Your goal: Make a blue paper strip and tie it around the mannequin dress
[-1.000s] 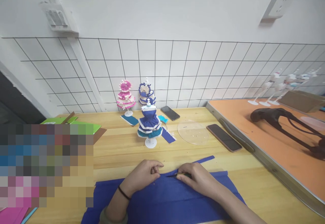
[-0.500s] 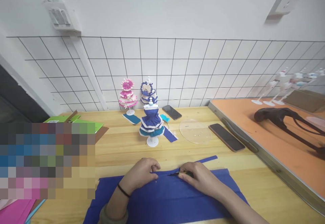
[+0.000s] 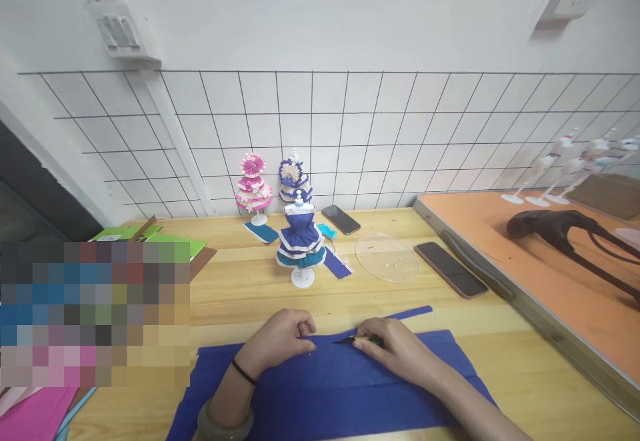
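Observation:
A wide sheet of blue crepe paper (image 3: pixel 310 394) lies creased across the near table. My left hand (image 3: pixel 280 341), with a dark band on the wrist, is closed at its far edge, fingers curled and thumb on the paper. My right hand (image 3: pixel 395 348) is closed around what looks like small scissors (image 3: pixel 344 341); the dark pointed tip faces left along the paper's edge, while the handles are mostly hidden. A narrow blue strip (image 3: pixel 413 312) sticks out beyond my right fingers. Behind my hands stands a small dress form (image 3: pixel 300 238) in a blue, white and teal ruffled dress.
Two more decorated forms, one pink (image 3: pixel 254 188) and one blue (image 3: pixel 293 173), stand by the wall. Two phones (image 3: pixel 451 269) (image 3: pixel 341 218) and a clear round plate (image 3: pixel 387 258) are on the table. A raised orange surface (image 3: pixel 550 274) borders the right; green packets (image 3: pixel 175 248) lie left.
The view has shifted slightly, so the scene sits a little further right. My hands keep nearly the same pose at the paper's far edge.

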Demonstrator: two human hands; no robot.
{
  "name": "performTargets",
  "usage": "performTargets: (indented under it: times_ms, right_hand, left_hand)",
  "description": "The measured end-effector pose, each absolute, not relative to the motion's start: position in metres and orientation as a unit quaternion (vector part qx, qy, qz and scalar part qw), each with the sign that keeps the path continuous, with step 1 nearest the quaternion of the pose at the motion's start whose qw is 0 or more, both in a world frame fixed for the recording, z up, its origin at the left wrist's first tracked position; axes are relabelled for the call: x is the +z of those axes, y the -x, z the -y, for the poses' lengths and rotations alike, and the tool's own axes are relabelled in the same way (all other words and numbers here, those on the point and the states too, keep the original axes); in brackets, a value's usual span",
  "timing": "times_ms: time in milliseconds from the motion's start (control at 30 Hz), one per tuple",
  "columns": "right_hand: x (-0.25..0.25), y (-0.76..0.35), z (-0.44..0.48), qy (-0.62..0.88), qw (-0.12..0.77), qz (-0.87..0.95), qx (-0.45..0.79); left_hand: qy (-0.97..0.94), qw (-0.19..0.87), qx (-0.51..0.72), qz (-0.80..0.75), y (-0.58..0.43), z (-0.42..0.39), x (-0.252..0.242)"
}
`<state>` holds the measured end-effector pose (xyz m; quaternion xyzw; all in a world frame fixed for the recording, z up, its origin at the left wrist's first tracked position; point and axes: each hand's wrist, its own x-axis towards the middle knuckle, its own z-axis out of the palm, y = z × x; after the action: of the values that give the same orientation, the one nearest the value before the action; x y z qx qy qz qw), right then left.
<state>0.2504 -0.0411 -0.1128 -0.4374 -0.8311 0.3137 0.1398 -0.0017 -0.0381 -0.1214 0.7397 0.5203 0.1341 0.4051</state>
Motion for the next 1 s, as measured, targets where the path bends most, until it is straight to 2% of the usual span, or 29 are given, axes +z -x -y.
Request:
performTargets:
  times_ms: [500,700,900,1000]
  right_hand:
    - [-0.096,-0.289,0.055,0.504,0.079,0.82,0.262]
    - [-0.106,-0.293,0.09,0.481,0.089,0.814,0.314]
    - [-0.105,-0.281,0.099,0.453,0.085,0.846,0.269]
    - [-0.099,-0.27,0.084,0.442,0.112,0.86,0.231]
  left_hand:
    - [-0.761,0.301,0.071,-0.57,0.03,0.049,-0.113]
    - [-0.771,0.203,0.11,-0.593,0.056,0.064,-0.115]
    - [-0.792,0.137,0.16,-0.573,0.065,0.075,-0.122]
    - [-0.801,0.108,0.172,-0.562,0.062,0.078,-0.125]
